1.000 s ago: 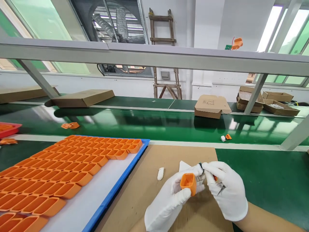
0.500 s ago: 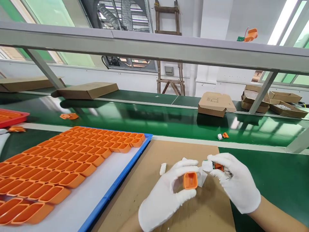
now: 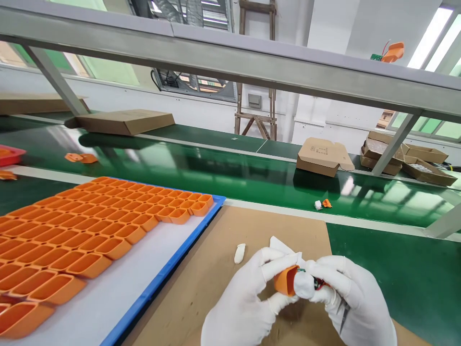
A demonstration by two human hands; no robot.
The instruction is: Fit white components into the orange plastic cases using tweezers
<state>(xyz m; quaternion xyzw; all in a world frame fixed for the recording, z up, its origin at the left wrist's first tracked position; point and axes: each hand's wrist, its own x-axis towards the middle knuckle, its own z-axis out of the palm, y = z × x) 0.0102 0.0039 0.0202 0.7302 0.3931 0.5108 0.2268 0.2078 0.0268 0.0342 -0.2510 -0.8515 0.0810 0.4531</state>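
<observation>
My left hand (image 3: 248,293), in a white glove, is closed around a small orange plastic cup (image 3: 285,281), its open mouth facing right. My right hand (image 3: 355,293), gloved too, pinches a small circuit board (image 3: 317,282) with red wires and a white rounded lump (image 3: 304,285) at its left end. That lump is at the cup's mouth; how far it reaches inside, I cannot tell. A thin pointed metal tool (image 3: 345,317), perhaps tweezers, sticks out from under my right fingers. Behind the hands lies a white paper-like piece (image 3: 280,245), partly hidden.
A cardboard sheet (image 3: 201,269) lies under my hands, with a white finger-shaped piece (image 3: 239,253) on it. To the left, a blue-edged tray (image 3: 158,283) bears rows of orange cups (image 3: 82,240). Beyond runs a green conveyor belt (image 3: 216,168) with small orange and white parts (image 3: 322,204).
My right hand has moved left and down, bringing the white lump to the cup's mouth. The cup in my left hand has turned toward the right. The head view has tilted.
</observation>
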